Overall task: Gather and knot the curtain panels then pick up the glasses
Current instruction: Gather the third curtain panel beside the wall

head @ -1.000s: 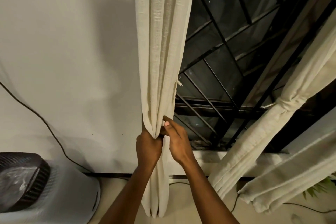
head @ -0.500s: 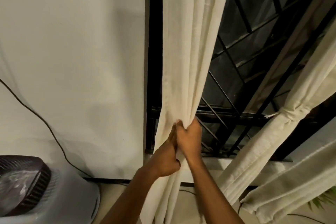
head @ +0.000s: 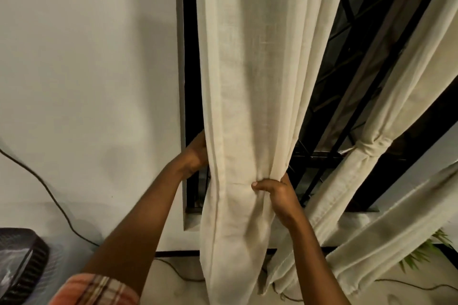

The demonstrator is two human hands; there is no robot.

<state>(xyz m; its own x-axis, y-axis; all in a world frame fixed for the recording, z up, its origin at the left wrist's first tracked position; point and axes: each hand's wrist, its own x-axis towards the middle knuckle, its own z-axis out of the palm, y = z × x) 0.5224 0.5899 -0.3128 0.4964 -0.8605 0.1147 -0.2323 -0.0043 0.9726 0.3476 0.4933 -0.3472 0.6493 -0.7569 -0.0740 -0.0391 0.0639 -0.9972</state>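
Right hand (head: 276, 194) pinched curtain panel (head: 247, 106) at 3 o'clock; left hand (head: 195, 153) at 9, grip unclear; loose folds could slip

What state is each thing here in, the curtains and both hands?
Middle curtain panel: hanging, gathered at hand height, not knotted.
Right curtain panel: tied in a knot.
Right hand: grips the middle panel's bunched folds.
Left hand: at the panel's left edge, fingers hidden behind the cloth.
Fan: cannot tell whether running.
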